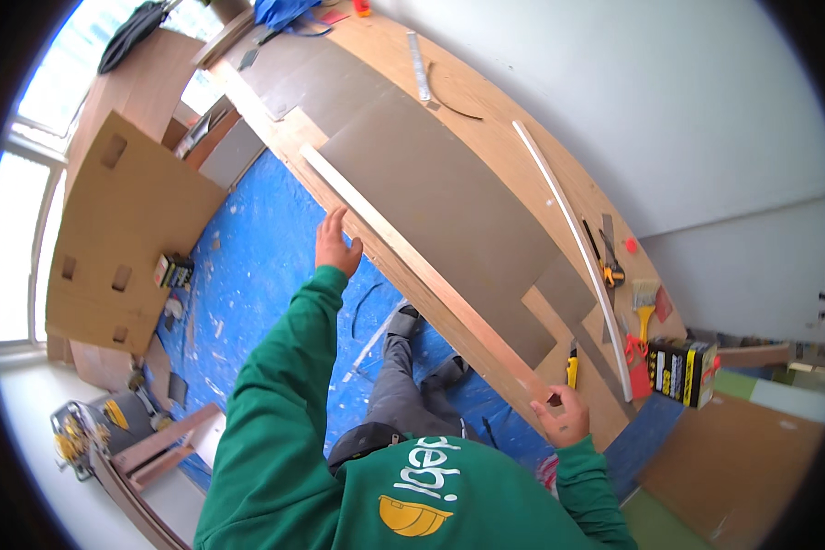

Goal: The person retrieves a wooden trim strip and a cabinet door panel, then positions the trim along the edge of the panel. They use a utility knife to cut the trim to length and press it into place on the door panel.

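Plywood bench bears grey sheets, paintbrush.

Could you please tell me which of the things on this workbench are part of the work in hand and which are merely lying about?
In hand:
- long pale wooden strip, left hand at one end, right hand at the other
- wooden workbench under it
- grey laminate sheet beside the strip

Lying about:
- yellow utility knife
- paintbrush
- thin white strip
- black and yellow box
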Motion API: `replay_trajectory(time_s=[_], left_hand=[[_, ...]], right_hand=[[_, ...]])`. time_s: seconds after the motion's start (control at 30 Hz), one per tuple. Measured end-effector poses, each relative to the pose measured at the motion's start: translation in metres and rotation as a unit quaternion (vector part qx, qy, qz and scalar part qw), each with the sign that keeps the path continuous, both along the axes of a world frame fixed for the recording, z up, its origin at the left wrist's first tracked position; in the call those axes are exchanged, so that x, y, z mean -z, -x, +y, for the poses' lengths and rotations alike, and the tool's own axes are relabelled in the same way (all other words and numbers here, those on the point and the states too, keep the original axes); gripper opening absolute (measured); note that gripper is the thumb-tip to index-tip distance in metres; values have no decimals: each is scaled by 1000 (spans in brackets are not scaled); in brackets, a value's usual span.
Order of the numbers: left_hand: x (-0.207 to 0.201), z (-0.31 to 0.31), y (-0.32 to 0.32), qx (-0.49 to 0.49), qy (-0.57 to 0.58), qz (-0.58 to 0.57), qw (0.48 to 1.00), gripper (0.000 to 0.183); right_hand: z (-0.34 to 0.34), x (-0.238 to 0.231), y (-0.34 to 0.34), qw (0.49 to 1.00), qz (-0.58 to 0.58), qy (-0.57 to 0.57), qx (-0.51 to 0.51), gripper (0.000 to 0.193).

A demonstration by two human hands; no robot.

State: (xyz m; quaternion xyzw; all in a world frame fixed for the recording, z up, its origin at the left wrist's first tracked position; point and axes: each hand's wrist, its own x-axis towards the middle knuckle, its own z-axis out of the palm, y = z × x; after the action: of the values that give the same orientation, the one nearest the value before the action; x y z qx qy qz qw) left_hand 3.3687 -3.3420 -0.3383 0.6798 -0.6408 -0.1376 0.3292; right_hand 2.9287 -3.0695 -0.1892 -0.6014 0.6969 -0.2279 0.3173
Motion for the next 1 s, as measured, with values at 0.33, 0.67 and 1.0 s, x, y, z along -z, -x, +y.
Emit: replay_trajectory(time_s=[0.33,0.67,1.0], left_hand=[[28,-85,-35,247,-112,-348,897,56],[51,-102,-45,326,-61,-283,900,29],[51,-92,-48,325,-84,-281,899,30]], right_hand=[[-23,131,21,980,141,-51,-128,29],[-21,170,24,962,218,-91,-134,31],[-15,165,21,965,216,-91,-120,33]])
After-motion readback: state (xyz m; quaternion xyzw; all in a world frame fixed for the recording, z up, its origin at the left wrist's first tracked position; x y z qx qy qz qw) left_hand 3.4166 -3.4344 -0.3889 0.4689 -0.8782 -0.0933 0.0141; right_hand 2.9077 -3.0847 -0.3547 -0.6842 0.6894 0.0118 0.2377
